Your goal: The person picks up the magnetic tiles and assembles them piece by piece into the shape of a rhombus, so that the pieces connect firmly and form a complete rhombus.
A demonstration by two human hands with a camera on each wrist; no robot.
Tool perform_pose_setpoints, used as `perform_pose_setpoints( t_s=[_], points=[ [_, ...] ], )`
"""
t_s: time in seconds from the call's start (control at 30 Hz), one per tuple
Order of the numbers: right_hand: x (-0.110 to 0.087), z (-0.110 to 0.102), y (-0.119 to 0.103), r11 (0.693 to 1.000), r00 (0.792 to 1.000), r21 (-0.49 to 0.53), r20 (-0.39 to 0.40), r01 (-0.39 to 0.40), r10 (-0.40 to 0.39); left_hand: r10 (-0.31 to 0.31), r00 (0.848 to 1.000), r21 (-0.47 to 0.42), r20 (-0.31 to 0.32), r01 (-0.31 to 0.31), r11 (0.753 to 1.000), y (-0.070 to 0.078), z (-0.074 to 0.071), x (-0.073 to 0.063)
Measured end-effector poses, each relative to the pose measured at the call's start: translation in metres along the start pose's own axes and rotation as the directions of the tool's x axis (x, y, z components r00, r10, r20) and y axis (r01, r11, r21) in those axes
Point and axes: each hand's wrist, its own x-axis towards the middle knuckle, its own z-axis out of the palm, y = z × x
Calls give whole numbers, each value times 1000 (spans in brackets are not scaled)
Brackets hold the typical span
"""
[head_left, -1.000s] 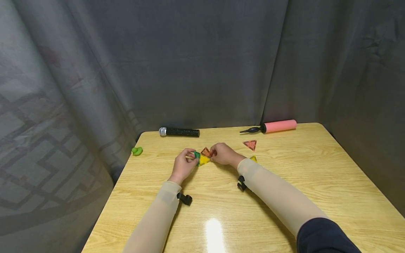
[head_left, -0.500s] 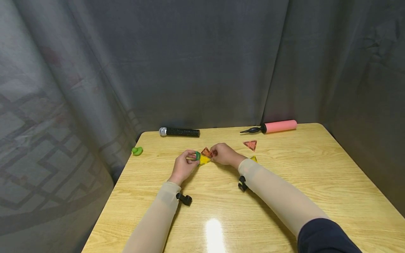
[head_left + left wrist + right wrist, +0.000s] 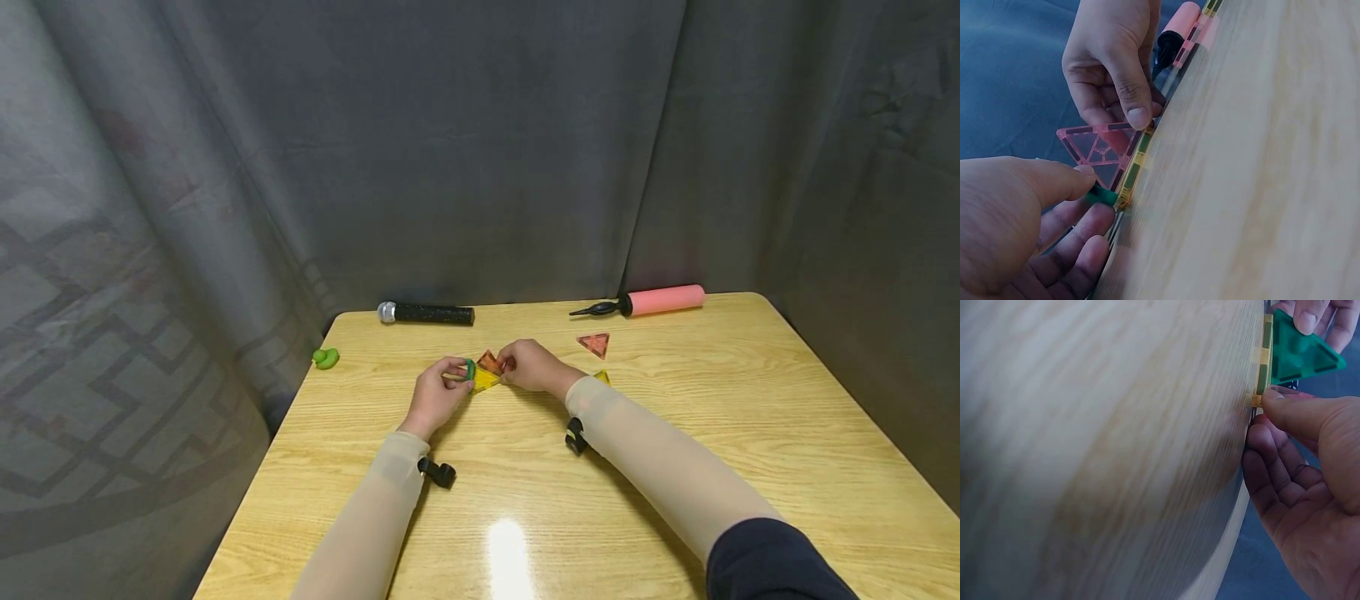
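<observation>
A yellow triangular magnetic tile (image 3: 485,381) lies flat on the table. Along one of its edges a green triangular magnetic tile (image 3: 1300,353) stands tilted up, pinched by my left hand (image 3: 437,396) between thumb and fingers. Another edge meets a red translucent triangular magnetic tile (image 3: 1099,147), also raised from the tabletop. My right hand (image 3: 531,367) pinches this red tile near the corner it shares with the yellow one, the thumb in front and fingers behind. The fingertips partly cover that corner.
A second red tile (image 3: 595,344) and a partly hidden yellow tile (image 3: 602,377) lie right of my hands. At the back are a black microphone (image 3: 431,314) and a pink hand pump (image 3: 663,300). A green toy duck (image 3: 326,358) sits by the left edge.
The green tile has tipped up from a flatter lie to a steeper stand in my left hand, its face turning edge-on to the head view. My right hand stays almost still.
</observation>
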Motion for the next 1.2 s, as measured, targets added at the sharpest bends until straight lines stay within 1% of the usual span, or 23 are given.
perform_pose_setpoints(
  t_s=[0.23, 0.47, 0.73, 0.93, 1.2],
  points=[
    [1, 1, 1, 1000, 1000, -1, -2, -6, 6, 4, 1000, -3, 7, -4, 1000, 0, 0, 0],
    [0, 1, 0, 1000, 1000, -5, 1, -4, 4, 25, 1000, 3, 8, -25, 1000, -2, 1, 1],
    [0, 0, 1, 1000, 1000, 19, 4, 2, -2, 38, 999, 4, 11, -39, 999, -3, 1, 2],
    [0, -1, 2, 999, 1000, 34, 16, -17, 16, 42, 999, -3, 25, -42, 999, -2, 0, 1],
    [0, -1, 1, 999, 1000, 29, 26, -19, 18, 13, 999, -7, 50, -13, 1000, 0, 1, 1]
  ],
)
